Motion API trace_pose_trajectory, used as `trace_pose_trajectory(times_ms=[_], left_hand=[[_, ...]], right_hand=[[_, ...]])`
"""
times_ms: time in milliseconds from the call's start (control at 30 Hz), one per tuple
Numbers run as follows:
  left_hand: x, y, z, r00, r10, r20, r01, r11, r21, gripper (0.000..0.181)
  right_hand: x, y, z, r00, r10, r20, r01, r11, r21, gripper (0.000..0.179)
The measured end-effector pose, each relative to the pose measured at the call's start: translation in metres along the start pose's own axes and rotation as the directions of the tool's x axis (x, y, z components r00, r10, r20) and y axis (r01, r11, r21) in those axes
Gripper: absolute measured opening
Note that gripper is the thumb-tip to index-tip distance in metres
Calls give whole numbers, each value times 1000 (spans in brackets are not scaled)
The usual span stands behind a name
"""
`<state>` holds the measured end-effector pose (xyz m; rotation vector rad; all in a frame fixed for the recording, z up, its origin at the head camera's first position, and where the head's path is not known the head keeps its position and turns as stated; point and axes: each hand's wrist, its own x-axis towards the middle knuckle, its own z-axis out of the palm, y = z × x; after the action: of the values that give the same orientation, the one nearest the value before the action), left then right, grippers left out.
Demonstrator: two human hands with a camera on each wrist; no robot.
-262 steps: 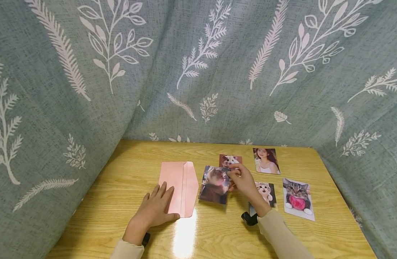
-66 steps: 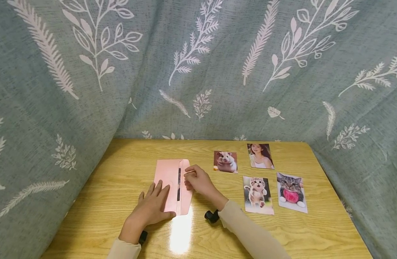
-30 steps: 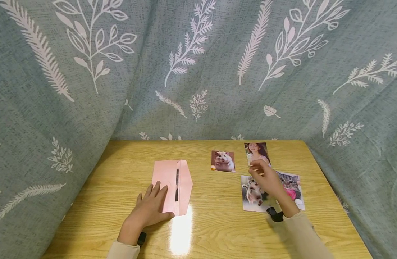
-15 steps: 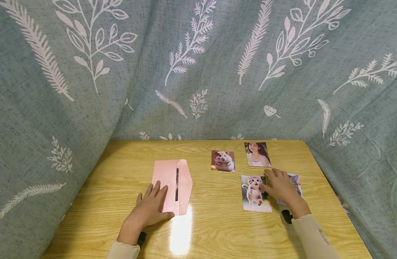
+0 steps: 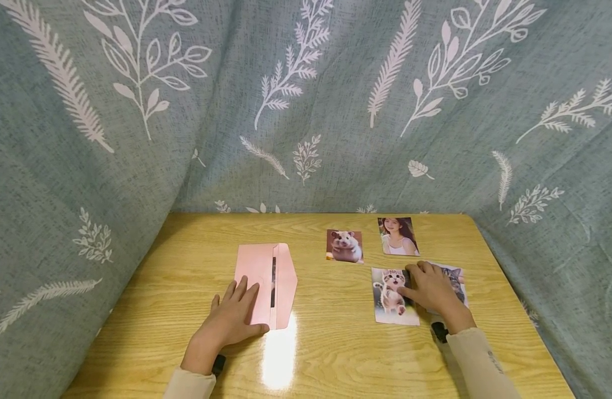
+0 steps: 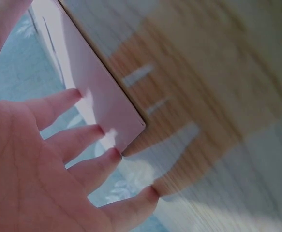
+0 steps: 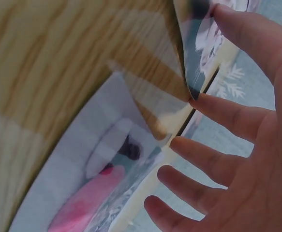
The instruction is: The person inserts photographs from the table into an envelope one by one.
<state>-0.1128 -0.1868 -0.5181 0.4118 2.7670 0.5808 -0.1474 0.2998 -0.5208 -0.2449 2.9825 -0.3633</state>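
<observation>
A pink envelope lies on the table at left, its pointed flap folded out to the right; a dark strip of a photo shows in its slit. My left hand rests with spread fingers on its lower left part, fingertips on the paper in the left wrist view. At right, my right hand is over the edge of a kitten photo. Its thumb touches the picture's face and its index fingertip meets the corner, as the right wrist view shows. The hand partly covers a grey cat photo.
Behind these lie a hamster photo and a portrait photo of a person. The wooden table ends at a green leaf-patterned curtain, which also hangs along both sides.
Earlier my right hand held a dark photo beside the envelope; that photo went into the envelope. The right hand then moved right, to the kitten photo. My left hand has stayed on the envelope.
</observation>
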Motion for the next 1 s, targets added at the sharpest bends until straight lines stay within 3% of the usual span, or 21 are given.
trace_pose_trajectory(times_ms=[267,467,600,800,867,1000], left_hand=[[1,-1,0,1000,4,-3,-4,1000,14,103],[1,-1,1,1000,10,-11,-10,1000,21,102],[1,-1,1,1000,17,-22,-16,1000,26,101],[0,-1,0,1000,11,-19,-10,1000,23,102],[0,-1,1,1000,9,-16,-8,1000,22,102],[0,-1,0,1000,7,-12,-6,1000,18,102]], right_hand=[[5,-4,-4,999,16,-51,-13,998,68,54],[11,-4,-2,991,35,-126,-2,968,253,29],[12,-4,-3,990,86,-108,-30,900,434,24],[12,-5,-8,990,111,-84,-38,793,608,27],[12,-5,-9,991,114,-65,-41,739,672,29],[12,-5,-9,992,129,-5,-73,594,801,36]])
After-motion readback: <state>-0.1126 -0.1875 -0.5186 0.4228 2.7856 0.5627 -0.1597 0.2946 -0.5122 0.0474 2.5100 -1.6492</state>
